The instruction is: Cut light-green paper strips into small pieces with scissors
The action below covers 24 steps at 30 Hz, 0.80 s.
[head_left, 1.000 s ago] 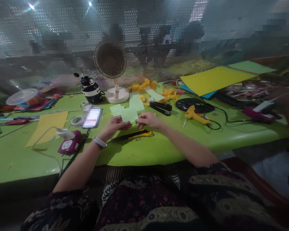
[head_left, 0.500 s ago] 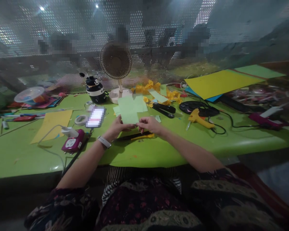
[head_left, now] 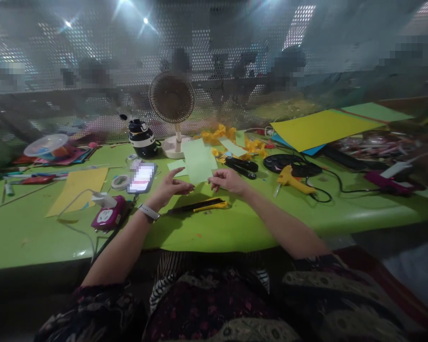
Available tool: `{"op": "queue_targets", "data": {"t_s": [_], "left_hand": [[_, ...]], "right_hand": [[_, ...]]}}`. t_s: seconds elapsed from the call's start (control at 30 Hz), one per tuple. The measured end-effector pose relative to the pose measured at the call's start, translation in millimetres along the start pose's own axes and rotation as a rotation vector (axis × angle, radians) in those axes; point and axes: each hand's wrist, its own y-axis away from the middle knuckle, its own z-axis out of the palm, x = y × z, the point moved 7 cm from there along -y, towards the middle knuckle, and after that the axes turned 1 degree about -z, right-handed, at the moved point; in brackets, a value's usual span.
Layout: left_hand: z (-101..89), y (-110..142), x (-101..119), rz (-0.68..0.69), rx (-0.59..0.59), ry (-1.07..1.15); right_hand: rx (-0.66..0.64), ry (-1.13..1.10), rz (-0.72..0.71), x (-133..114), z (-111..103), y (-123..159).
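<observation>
A pale green sheet of paper (head_left: 199, 159) stands out over other green pieces in the middle of the table. My right hand (head_left: 228, 182) pinches its lower right corner between thumb and fingers. Just left of the sheet, my left hand (head_left: 171, 187) is open, its index finger stretched out and no paper held. Below both hands lies a yellow box cutter (head_left: 212, 204) beside a long black object (head_left: 185, 208) whose kind I cannot make out. Behind my right hand rests a black stapler (head_left: 241, 166).
To the right are a yellow glue gun (head_left: 294, 181), a black palette (head_left: 290, 164) and large yellow card (head_left: 321, 128). Leftward sit a phone (head_left: 142, 178), a tape roll (head_left: 120, 182) and a purple power adapter (head_left: 110, 216). A fan (head_left: 171, 97) and a bottle (head_left: 141, 139) stand behind.
My left hand has let go of the green paper and moved left, its fingers opening. My right hand has shifted slightly right with the sheet. The box cutter is now less covered.
</observation>
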Motion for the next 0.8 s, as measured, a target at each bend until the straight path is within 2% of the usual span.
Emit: {"op": "queue_targets", "data": {"t_s": [0.13, 0.3, 0.5, 0.7, 0.8], "left_hand": [[-3.1, -1.3, -1.5, -0.025, 0.033, 0.066], [5.4, -4.4, -16.2, -0.184, 0.046, 0.242], [7.0, -5.8, -12.7, -0.041, 0.081, 0.256], [3.4, -7.6, -9.5, 0.044, 0.096, 0.228], [-1.9, -9.2, -6.0, 0.099, 0.124, 0.210]], "right_hand": [[0.016, -0.027, -0.023, -4.5, -5.5, 0.3], [-0.079, -0.024, 0.004, -4.3, 9.6, 5.2], [-0.181, 0.032, 0.076, 4.8, 25.1, 9.5], [-0.268, 0.107, 0.120, 10.7, 27.1, 10.1], [-0.267, 0.115, 0.133, 8.2, 23.1, 10.8]]}}
